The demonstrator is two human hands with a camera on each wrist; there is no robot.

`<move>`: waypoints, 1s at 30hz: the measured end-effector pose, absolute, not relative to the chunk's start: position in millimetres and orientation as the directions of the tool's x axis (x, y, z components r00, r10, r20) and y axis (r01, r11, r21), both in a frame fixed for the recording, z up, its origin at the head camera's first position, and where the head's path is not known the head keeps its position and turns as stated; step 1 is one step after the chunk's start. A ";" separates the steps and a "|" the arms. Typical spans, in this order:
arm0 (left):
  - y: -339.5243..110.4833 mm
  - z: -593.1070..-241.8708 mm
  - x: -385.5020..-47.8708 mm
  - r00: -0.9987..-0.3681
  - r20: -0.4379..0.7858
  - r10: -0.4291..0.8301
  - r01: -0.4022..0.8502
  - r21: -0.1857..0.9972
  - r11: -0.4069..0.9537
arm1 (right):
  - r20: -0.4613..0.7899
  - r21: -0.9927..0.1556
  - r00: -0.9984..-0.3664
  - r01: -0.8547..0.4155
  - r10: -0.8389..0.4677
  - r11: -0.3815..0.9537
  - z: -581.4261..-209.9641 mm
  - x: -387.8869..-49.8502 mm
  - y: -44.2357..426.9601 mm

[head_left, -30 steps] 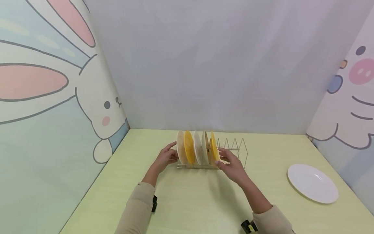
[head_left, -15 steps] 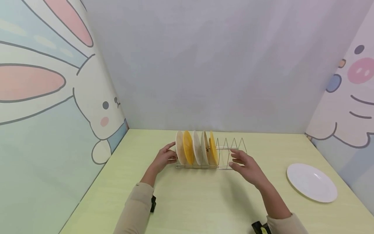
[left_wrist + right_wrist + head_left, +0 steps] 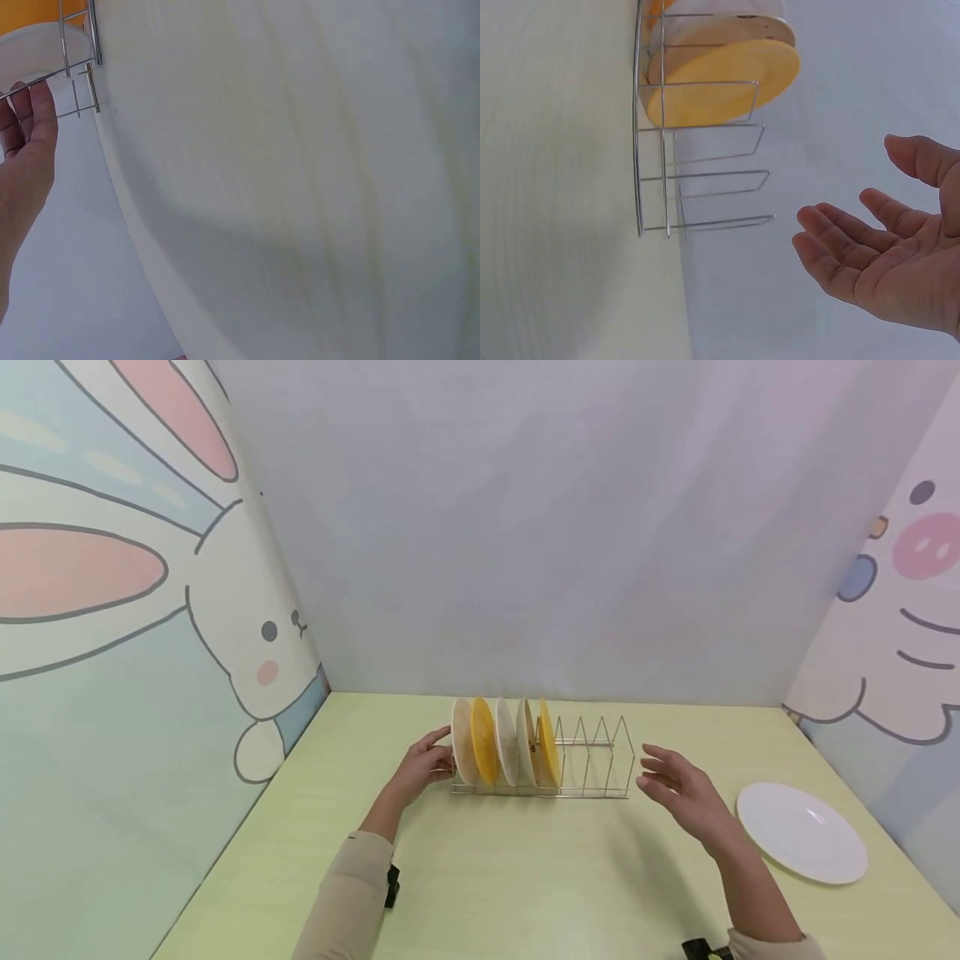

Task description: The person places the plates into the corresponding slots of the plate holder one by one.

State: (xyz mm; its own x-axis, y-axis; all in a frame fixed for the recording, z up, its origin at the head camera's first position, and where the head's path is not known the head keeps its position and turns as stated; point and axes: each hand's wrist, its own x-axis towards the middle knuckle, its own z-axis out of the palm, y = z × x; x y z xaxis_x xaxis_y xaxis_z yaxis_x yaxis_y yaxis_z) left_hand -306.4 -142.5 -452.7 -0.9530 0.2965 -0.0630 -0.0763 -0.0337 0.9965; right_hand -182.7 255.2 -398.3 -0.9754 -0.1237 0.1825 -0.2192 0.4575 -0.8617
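Note:
A wire plate rack (image 3: 592, 794) stands on the table with several plates upright in its left part. From the left these are a white plate (image 3: 462, 752), a yellow plate (image 3: 483, 743), another white plate (image 3: 506, 747), a beige plate (image 3: 525, 752) and a yellow plate (image 3: 550, 747) at the right. My left hand (image 3: 417, 770) grips the rack's left end; in the left wrist view its fingers (image 3: 43, 112) curl at a wire bar. To the right of the rack, my right hand (image 3: 690, 793) hovers apart from it, fingers loosely bent, holding nothing.
A large white plate (image 3: 802, 832) lies flat on the table (image 3: 510, 877) at the right, beyond the right hand. A grey backdrop (image 3: 555, 568) and cartoon-printed side walls (image 3: 217, 710) enclose the table. The rack's right slots (image 3: 720, 176) hold no plates.
My right hand has let go of the rightmost yellow plate and moved right, past the rack's right end. The left hand stays at the rack's left end.

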 end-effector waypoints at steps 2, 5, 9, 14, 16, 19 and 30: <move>-142.8 -452.9 -305.7 -0.952 -0.066 0.299 -0.078 0.996 -0.030 | 0.179 -0.862 -0.977 -0.212 -0.113 0.461 -397.4 -179.3 262.2; -142.7 -459.9 -308.4 -0.958 -0.068 0.278 -0.078 0.997 -0.026 | 0.180 -0.859 -0.979 -0.206 -0.099 0.468 -397.0 -174.8 272.2; -141.8 -460.3 -307.8 -0.963 -0.069 0.261 -0.081 0.996 -0.037 | 0.188 -0.855 -0.979 -0.202 -0.078 0.478 -398.6 -169.0 284.7; -140.9 -461.3 -308.4 -0.965 -0.061 0.256 -0.075 0.996 -0.045 | 0.188 -0.844 -0.981 -0.184 -0.045 0.504 -404.1 -161.7 302.7; -141.0 -462.1 -308.9 -0.964 -0.060 0.259 -0.073 0.996 -0.041 | 0.182 -0.835 -0.983 -0.171 -0.030 0.523 -407.1 -158.6 310.2; -141.2 -463.2 -309.4 -0.964 -0.061 0.259 -0.074 0.996 -0.041 | 0.168 -0.827 -0.986 -0.145 -0.006 0.544 -411.1 -153.7 320.9; -138.4 -463.3 -309.8 -0.969 -0.061 0.239 -0.075 0.996 -0.051 | 0.164 -0.839 -0.986 -0.130 0.016 0.529 -424.1 -143.1 350.6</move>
State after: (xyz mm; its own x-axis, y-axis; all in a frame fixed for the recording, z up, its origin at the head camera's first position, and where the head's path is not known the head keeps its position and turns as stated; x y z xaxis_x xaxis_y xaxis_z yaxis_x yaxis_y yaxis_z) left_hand -309.8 -138.4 -463.3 -0.9690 0.2393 -0.0607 -0.0749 -0.0507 0.9959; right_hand -143.1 350.6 -424.1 -0.9864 0.0164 0.1637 -0.1304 0.5285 -0.8388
